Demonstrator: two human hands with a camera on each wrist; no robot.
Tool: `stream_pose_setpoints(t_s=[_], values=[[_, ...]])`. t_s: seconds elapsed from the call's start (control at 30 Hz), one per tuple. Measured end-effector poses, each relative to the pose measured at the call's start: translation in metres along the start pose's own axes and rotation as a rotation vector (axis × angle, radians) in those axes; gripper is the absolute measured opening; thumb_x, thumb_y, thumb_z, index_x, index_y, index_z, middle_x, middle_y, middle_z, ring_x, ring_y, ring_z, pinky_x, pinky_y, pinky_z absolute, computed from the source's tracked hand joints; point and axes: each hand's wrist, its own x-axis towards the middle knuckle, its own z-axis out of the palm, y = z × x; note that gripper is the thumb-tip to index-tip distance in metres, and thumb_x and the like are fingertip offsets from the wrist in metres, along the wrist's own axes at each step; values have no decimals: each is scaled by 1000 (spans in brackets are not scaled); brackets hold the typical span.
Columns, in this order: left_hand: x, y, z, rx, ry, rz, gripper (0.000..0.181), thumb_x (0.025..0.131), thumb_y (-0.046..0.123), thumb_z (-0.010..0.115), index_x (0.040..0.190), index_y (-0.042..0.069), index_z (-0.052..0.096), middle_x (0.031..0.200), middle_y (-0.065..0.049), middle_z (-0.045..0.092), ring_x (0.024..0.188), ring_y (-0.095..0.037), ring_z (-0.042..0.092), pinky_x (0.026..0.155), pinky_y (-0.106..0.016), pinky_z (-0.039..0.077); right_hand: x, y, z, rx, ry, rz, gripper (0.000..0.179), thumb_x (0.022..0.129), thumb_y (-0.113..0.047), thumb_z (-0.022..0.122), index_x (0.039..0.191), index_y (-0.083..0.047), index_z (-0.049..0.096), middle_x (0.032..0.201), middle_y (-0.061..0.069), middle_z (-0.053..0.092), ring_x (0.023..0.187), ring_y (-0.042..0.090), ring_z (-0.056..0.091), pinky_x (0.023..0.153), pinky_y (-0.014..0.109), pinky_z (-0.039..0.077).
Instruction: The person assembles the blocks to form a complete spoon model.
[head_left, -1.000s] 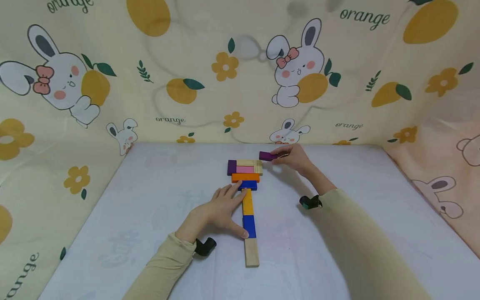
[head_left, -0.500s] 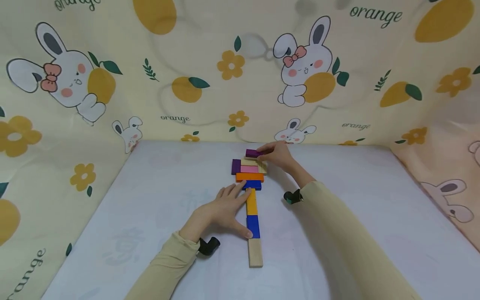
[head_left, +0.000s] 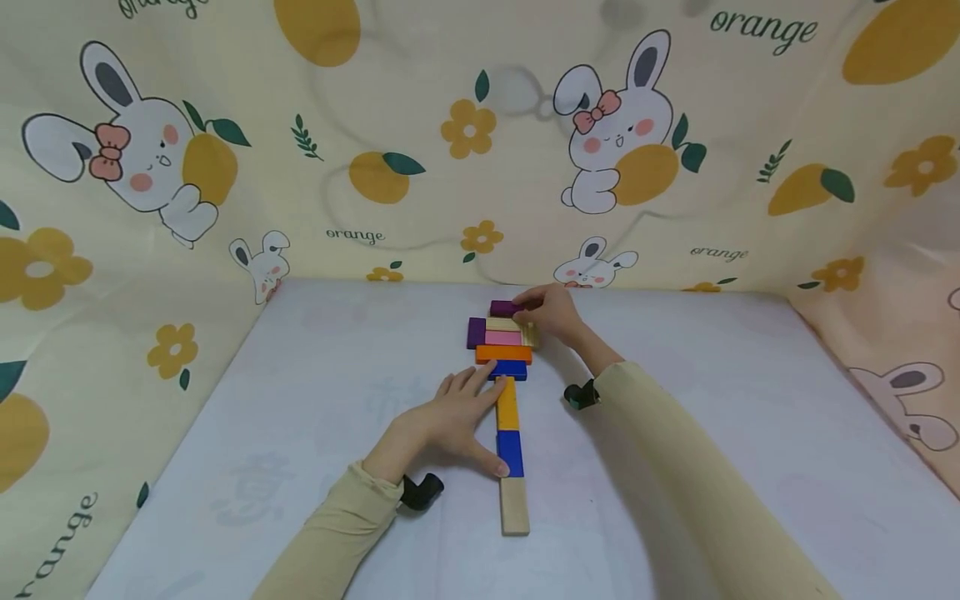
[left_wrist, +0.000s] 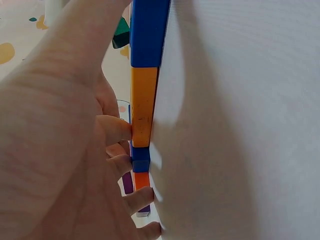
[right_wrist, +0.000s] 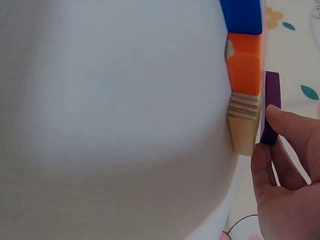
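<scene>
My right hand point(head_left: 553, 313) pinches a dark purple wooden block point(head_left: 502, 308) at its right end, thumb on one side. It lies crosswise at the far end of a block layout, right behind a plain wooden block point(head_left: 502, 324). In the right wrist view the purple block point(right_wrist: 271, 100) stands beside a striped-end wooden block point(right_wrist: 244, 122). My left hand point(head_left: 450, 423) rests spread along the column's left side. Its thumb touches the lower blue block point(head_left: 510, 452); its forefinger reaches the top of the yellow block point(head_left: 507, 404), and another fingertip meets the upper blue block point(head_left: 512, 370).
An orange block point(head_left: 503, 355) lies crosswise below a pink block point(head_left: 502, 337), with another purple block point(head_left: 476, 333) upright at the left. A plain block point(head_left: 514, 507) ends the column nearest me. A patterned cloth point(head_left: 420, 108) rises behind the white table point(head_left: 315, 400).
My right hand has carried the purple block leftward from the layout's right side and lowered it behind the plain block. The left hand has stayed on the column; the view has shifted slightly.
</scene>
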Motion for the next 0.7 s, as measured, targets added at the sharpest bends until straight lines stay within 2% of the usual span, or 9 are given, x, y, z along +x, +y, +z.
stream_pose_setpoints(t_s=[0.17,0.43,0.7], values=[[-1,0,-1,7,3,5,126,64,80,69,159,19,14,164,-6,-5,147,-35,1,115,-56,1,0,2,2,-33,8,-21,20,89,-8,74,108,-7,75,104,9,68,93,28,56,84,35,50],[-1,1,-2,3,0,3,125,64,79,70,159,19,14,164,-6,-4,147,-35,1,115,-56,1,2,4,4,-63,-38,10,18,96,-7,63,109,-5,75,110,11,68,99,28,57,93,37,49],[-2,1,-1,3,4,4,125,64,79,70,159,19,15,164,-6,-4,147,-35,1,115,-56,1,6,3,6,-111,-78,8,18,97,-4,60,105,-7,75,117,9,68,105,27,57,96,39,47]])
